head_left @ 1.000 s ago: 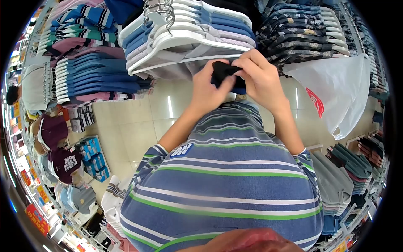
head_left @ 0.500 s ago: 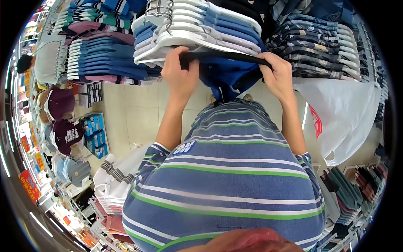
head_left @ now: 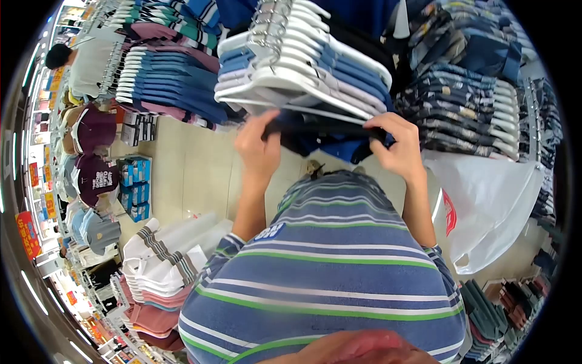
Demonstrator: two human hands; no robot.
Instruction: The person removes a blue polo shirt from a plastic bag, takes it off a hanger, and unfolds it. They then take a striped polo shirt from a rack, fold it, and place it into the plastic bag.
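Note:
Between my two hands stretches a dark blue garment (head_left: 342, 148) with a black band along its top edge. My left hand (head_left: 260, 148) pinches the band's left end, thumb and fingers closed on it. At the opposite end, my right hand (head_left: 397, 145) is closed on the same band, its fingertips right at the lower corner of the front white hanger (head_left: 285, 79). That hanger's straight bottom bar passes just above the band. Behind it hang several more white hangers carrying light grey and blue clothes. The garment's lower part droops toward the floor, in front of my striped shirt.
Blue shirts (head_left: 173, 79) hang on a rack at left, dark patterned shirts (head_left: 458, 112) at right. Below those, a white plastic bag (head_left: 485, 212) hangs. Blue boxes (head_left: 134, 188) stand by the left display. White clothes (head_left: 154, 258) hang lower left. A person (head_left: 91, 70) stands far left.
The view has shifted, and the racks sit lower in it. The garment's band has dropped relative to the front hanger, whose bottom bar now shows above it. Both hands keep their hold.

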